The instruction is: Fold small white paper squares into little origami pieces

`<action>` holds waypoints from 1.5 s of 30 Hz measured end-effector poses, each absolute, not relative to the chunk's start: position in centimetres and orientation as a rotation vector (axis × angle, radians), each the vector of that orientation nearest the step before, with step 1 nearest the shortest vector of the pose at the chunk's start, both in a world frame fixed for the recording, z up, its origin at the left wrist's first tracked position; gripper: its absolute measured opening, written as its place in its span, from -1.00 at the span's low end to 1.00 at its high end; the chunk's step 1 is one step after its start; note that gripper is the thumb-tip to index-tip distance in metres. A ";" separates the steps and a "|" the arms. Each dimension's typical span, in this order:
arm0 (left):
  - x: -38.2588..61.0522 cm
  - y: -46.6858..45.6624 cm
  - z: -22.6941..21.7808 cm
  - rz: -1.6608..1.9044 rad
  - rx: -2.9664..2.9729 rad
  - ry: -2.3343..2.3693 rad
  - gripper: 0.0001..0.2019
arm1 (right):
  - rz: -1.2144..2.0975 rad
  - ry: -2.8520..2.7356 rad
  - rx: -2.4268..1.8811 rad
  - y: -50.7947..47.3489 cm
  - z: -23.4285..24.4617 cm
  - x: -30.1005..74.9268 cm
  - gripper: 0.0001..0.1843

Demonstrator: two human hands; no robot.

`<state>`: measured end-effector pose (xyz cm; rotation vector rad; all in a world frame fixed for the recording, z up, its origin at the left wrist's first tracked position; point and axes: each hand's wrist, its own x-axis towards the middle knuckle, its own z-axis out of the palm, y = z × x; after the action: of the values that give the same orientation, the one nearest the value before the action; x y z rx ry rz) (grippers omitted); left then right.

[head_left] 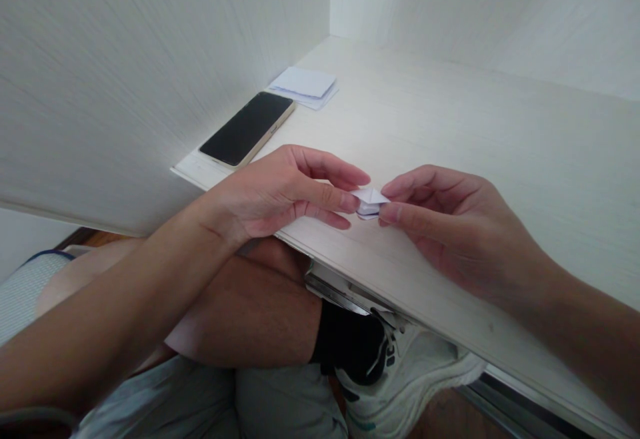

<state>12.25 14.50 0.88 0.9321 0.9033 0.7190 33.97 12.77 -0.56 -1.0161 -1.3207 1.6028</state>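
While both hands (283, 192) (463, 226) angle inward, they hold folded white paper (371, 197).

The head camera looks forward and down at the nearby folded paper (371, 196).

Desk nook (440, 112) with white wood-grained panels (130, 52)

My left hand (283, 189) and right hand (450, 222) hold a small folded white paper (371, 196) by fingertips, one at each side, over a white desktop (500, 132). A dark-screened phone (247, 127) lies near the left panel (125, 59); just beyond it, white sheets (304, 84) lie overlapping. Below the desktop, my white shoe (425, 366) and black sock (345, 332) show.
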 end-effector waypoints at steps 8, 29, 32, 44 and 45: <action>12.6 14.4 0.6 0.772 1.024 1.019 -0.83 | 1.421 -1.448 -1.103 12.5 -0.6 33.7 -0.78; 13.6 13.4 0.1 0.929 1.245 1.029 -0.84 | 1.718 -1.289 -1.072 13.1 -0.7 34.1 -0.79; 13.7 13.3 0.3 0.919 1.228 0.986 -0.84 | 1.837 -1.213 -1.106 13.3 -0.3 34.1 -0.79; 13.5 13.2 0.3 0.907 1.220 0.964 -0.85 | 1.807 -1.246 -1.151 13.3 -0.2 34.0 -0.83; 13.5 13.2 0.3 0.897 1.239 0.965 -0.85 | 1.834 -1.243 -1.143 13.4 -0.2 34.1 -0.86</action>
<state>13.49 13.19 0.26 1.2387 0.9653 0.8966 34.06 13.35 -0.15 -1.1431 -1.2435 1.8344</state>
